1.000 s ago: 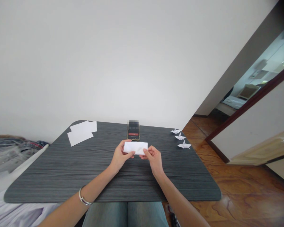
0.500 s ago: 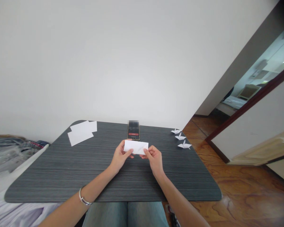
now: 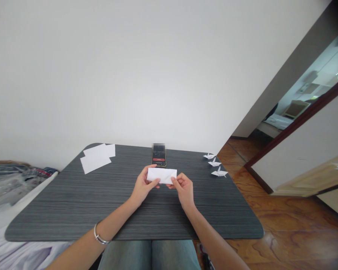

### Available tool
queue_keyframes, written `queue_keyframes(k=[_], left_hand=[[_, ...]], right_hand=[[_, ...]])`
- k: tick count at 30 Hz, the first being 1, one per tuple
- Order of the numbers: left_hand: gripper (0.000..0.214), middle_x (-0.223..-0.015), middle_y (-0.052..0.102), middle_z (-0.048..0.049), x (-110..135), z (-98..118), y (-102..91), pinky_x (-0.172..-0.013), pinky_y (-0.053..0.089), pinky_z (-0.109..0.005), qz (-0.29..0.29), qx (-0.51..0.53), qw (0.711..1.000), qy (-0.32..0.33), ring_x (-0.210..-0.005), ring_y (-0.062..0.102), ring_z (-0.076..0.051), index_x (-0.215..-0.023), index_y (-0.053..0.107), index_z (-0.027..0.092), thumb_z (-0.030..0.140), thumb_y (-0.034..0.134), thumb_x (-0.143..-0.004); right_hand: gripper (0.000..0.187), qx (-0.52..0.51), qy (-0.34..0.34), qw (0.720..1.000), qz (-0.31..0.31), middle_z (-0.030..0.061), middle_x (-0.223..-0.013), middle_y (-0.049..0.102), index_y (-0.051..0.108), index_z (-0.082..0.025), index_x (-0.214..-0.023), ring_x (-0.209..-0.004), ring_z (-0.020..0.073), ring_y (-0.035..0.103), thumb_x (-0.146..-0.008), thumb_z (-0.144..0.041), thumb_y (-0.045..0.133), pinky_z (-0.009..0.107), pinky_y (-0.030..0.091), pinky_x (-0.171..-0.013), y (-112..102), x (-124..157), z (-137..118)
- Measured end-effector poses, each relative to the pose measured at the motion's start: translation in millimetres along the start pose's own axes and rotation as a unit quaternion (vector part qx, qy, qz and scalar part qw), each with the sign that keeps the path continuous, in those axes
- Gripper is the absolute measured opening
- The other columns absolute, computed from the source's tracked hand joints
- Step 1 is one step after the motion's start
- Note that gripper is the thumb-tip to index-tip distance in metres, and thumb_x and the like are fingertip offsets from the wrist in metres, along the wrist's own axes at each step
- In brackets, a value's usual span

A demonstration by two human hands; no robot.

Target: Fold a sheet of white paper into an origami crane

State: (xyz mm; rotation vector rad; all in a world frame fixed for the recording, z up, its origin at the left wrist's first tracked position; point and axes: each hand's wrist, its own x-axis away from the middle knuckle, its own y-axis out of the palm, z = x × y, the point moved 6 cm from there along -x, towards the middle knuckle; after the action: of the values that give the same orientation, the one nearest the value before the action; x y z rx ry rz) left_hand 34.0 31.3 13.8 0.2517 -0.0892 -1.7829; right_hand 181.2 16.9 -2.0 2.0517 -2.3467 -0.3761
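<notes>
A white piece of folded paper point(image 3: 162, 175), a long low rectangle, is held between both hands over the middle of the dark table. My left hand point(image 3: 143, 184) pinches its left end, thumb in front and fingers behind. At the right end, my right hand point(image 3: 183, 187) grips the lower corner between thumb and fingers. Parts of the fingers are hidden behind the sheet. Just beyond the paper lies a phone point(image 3: 159, 159) with a lit screen.
Several white sheets point(image 3: 95, 164) lie overlapping at the table's back left. Three folded paper cranes point(image 3: 214, 162) stand in a row near the right edge. The dark wood-grain table point(image 3: 101, 202) meets a white wall behind. Bagged items point(image 3: 14, 187) sit left of it.
Almost nothing differs. The paper and both hands have shifted very slightly, and the grip at each end is the same.
</notes>
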Motion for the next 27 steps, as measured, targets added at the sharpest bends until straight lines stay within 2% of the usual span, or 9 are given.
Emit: queue_keyframes(k=[4, 11, 17, 20, 23, 27], left_hand=[[0.062, -0.083, 0.052, -0.0008, 0.1, -2.8, -2.7, -0.055, 0.052, -0.023, 0.024, -0.027, 0.999, -0.004, -0.067, 0.053, -0.012, -0.114, 0.039, 0.018, 0.02, 0.068, -0.059], [0.062, -0.081, 0.051, 0.0001, -0.2, -3.6, -3.3, -0.055, 0.051, -0.025, 0.023, -0.042, 0.999, 0.016, -0.064, 0.053, -0.012, -0.116, 0.039, 0.02, 0.02, 0.066, -0.06], [0.063, -0.086, 0.054, -0.0014, -0.9, -1.5, -4.5, -0.054, 0.051, -0.025, 0.025, -0.007, 0.999, 0.021, -0.067, 0.054, -0.013, -0.118, 0.038, 0.022, 0.02, 0.066, -0.062], [0.055, -0.083, 0.058, -0.0018, -2.4, -0.3, -7.4, -0.054, 0.05, -0.023, 0.033, 0.022, 0.999, 0.028, -0.069, 0.055, -0.014, -0.115, 0.041, 0.02, 0.022, 0.064, -0.065], [0.043, -0.083, 0.06, -0.0027, -3.5, -0.1, -10.0, -0.054, 0.048, -0.021, 0.038, 0.033, 0.998, 0.033, -0.071, 0.056, -0.014, -0.105, 0.047, 0.016, 0.021, 0.063, -0.066], [0.042, -0.083, 0.062, -0.0037, -4.2, -1.7, -10.5, -0.054, 0.048, -0.021, 0.036, 0.038, 0.998, 0.03, -0.07, 0.057, -0.014, -0.104, 0.046, 0.015, 0.02, 0.063, -0.066]], right_hand=[[0.027, 0.014, -0.004, 1.0, -0.009, 0.001, -0.056, 0.065, 0.045, -0.018, -0.061, -0.051, 0.0162, 0.063, -0.068, -0.037, 0.062, 0.025, 0.051, -0.048, 4.0, 1.5, -0.8], [0.026, -0.001, -0.011, 1.0, -0.006, -0.0001, -0.054, 0.065, 0.044, -0.018, -0.061, -0.05, 0.0149, 0.063, -0.067, -0.034, 0.063, 0.022, 0.05, -0.048, 4.8, 1.6, -0.5], [0.025, 0.008, -0.016, 1.0, 0.004, -0.0004, -0.054, 0.064, 0.044, -0.018, -0.061, -0.049, 0.0152, 0.062, -0.066, -0.033, 0.064, 0.023, 0.05, -0.047, 0.6, 0.7, 1.8], [0.024, 0.015, -0.022, 1.0, 0.009, -0.0006, -0.054, 0.064, 0.044, -0.018, -0.062, -0.05, 0.0147, 0.062, -0.068, -0.031, 0.063, 0.023, 0.05, -0.048, -0.8, 0.3, 1.1], [0.023, 0.01, -0.021, 1.0, 0.01, -0.0007, -0.058, 0.065, 0.045, -0.018, -0.068, -0.051, 0.0149, 0.062, -0.068, -0.031, 0.063, 0.024, 0.051, -0.049, -1.1, -0.2, 0.5], [0.031, 0.0, -0.01, 1.0, 0.016, -0.0032, -0.057, 0.065, 0.044, -0.019, -0.086, -0.052, 0.0153, 0.062, -0.066, -0.031, 0.064, 0.027, 0.053, -0.051, -2.1, -0.8, -0.1]])
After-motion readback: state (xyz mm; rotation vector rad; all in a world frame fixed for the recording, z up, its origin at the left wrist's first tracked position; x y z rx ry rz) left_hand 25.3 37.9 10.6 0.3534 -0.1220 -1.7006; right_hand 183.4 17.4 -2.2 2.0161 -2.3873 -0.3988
